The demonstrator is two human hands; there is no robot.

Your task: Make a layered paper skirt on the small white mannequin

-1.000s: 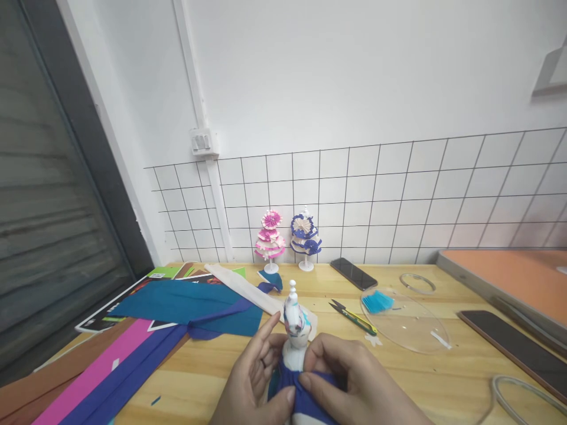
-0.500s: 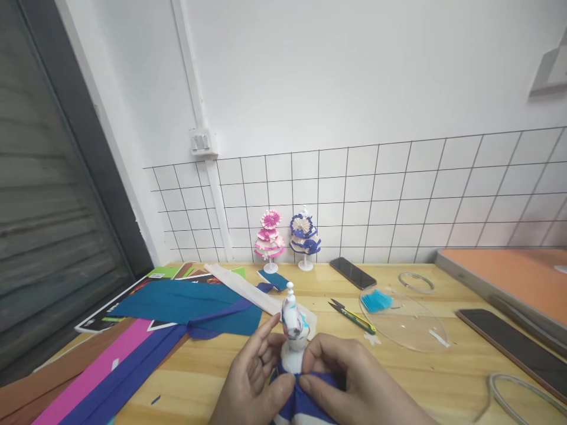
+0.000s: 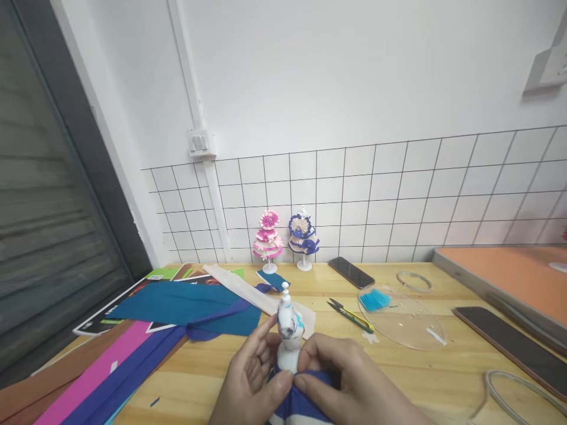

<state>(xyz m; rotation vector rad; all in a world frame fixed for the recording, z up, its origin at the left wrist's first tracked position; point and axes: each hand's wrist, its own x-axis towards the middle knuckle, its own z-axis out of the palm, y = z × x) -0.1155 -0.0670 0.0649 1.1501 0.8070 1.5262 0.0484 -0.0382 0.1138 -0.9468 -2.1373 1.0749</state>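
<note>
A small white dress form point(image 3: 290, 339) with a beaded top and coloured smears on its bust stands upright between my hands. Blue crepe paper point(image 3: 305, 404) with a pale lower edge wraps its waist like a skirt. My left hand point(image 3: 254, 381) curls around the form's left side, its thumb pressing the paper at the waist. My right hand point(image 3: 348, 375) pinches the same paper edge between thumb and forefinger, just beside the left thumb. The form's lower part and stand are hidden behind the hands and paper.
Crepe paper strips, teal point(image 3: 177, 301) and pink point(image 3: 97, 372), spread leftward. Two decorated miniature forms, pink point(image 3: 268, 242) and blue point(image 3: 303, 239), stand by the wall. Rightward lie yellow-handled thread snips point(image 3: 352, 316), a clear disc point(image 3: 411, 330) with a pleated blue piece point(image 3: 374, 300), and phones point(image 3: 351, 272).
The dress form has shifted slightly left and turned a little. My thumbs have come closer together on the gathered blue paper. The whole view has drifted slightly.
</note>
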